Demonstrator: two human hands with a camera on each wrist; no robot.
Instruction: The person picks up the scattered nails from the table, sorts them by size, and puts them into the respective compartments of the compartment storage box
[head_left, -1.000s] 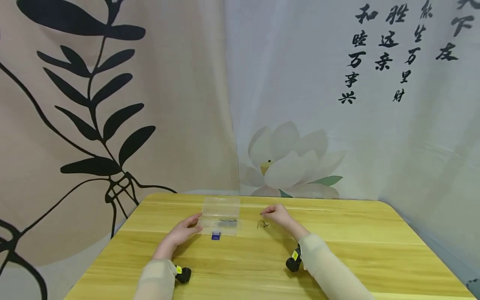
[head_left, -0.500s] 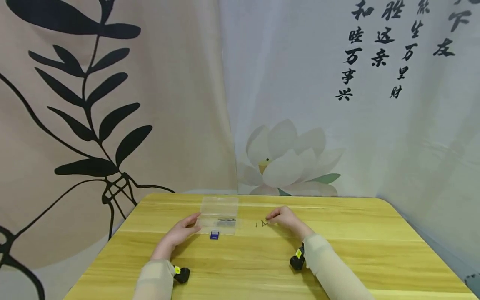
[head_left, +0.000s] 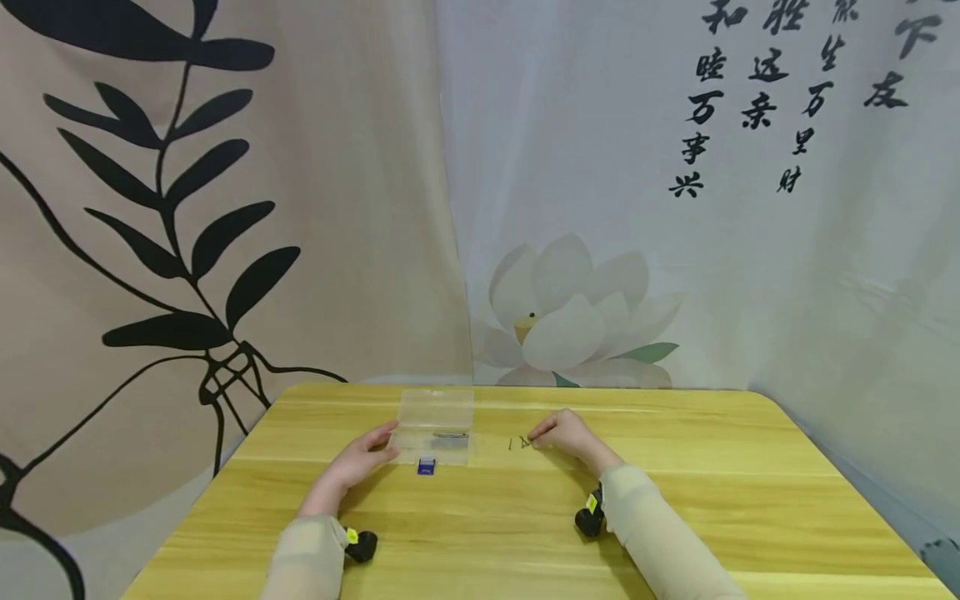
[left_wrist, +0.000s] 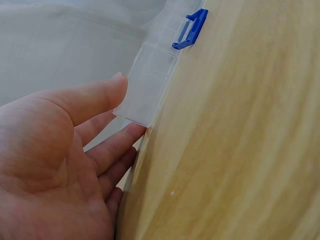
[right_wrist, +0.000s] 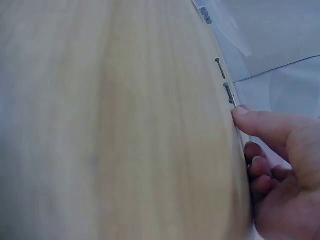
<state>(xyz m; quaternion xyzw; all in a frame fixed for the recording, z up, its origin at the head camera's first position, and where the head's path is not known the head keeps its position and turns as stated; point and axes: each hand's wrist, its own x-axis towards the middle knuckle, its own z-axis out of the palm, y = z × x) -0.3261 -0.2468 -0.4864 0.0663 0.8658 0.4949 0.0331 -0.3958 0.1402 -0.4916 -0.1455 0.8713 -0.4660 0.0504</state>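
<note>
A clear plastic box (head_left: 431, 454) with a blue latch (head_left: 426, 467) stands with its lid raised near the table's back. My left hand (head_left: 358, 458) rests at the box's left end; its thumb and relaxed, fairly straight fingers touch the corner in the left wrist view. Dark screws (head_left: 450, 436) lie inside the box. To its right a loose screw (right_wrist: 220, 68) lies on the wood beside a small cluster of screws (right_wrist: 228, 92). My right hand (head_left: 566, 432) is at that cluster, thumb and forefinger pinching what looks like a thin screw, mostly hidden by the fingertips.
The yellow wooden table (head_left: 480, 533) has its back edge just behind the box. A printed cloth backdrop (head_left: 375, 208) hangs beyond it. Black wrist cameras (head_left: 589, 518) sit under both sleeves, close to the tabletop.
My right hand has come down and slightly right, onto the cluster of screws. The left hand stays at the box. The head view has shifted slightly.
</note>
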